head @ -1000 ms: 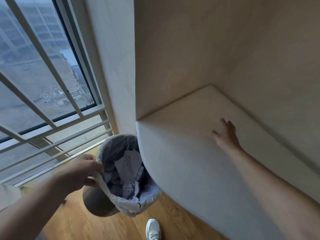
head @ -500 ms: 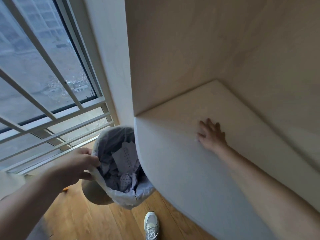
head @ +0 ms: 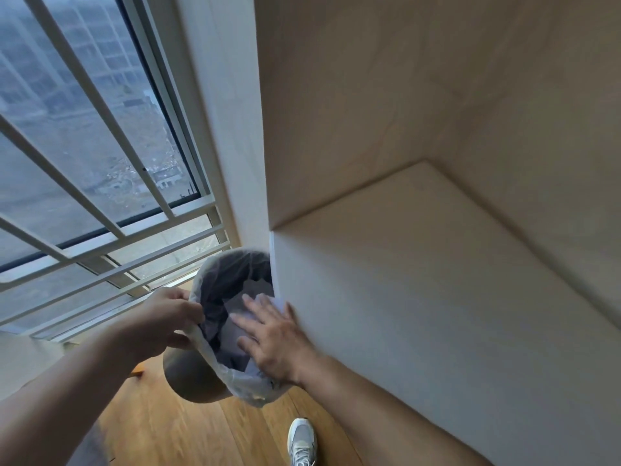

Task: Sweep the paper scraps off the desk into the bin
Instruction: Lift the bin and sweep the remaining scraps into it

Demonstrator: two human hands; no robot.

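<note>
A round bin (head: 188, 378) lined with a pale plastic bag (head: 248, 385) is held tilted against the left end of the pale desk (head: 420, 297). My left hand (head: 164, 324) pinches the bag's rim on the bin's left side. At the desk's left edge my right hand (head: 272, 338) lies flat with fingers spread, reaching out over the bin's mouth. A white paper scrap (head: 275, 302) shows at its fingertips on the desk edge. More white paper (head: 235, 311) lies inside the bin, partly hidden by the hand.
A barred window (head: 90, 163) fills the left. A pale wall panel (head: 221, 112) stands beside the desk, and beige walls enclose the desk's far and right sides. My shoe (head: 301, 442) stands on the wooden floor (head: 188, 432) below the bin.
My right hand has slid left across the desk, from its middle to the left edge over the bin. My left hand has kept hold of the bag's rim.
</note>
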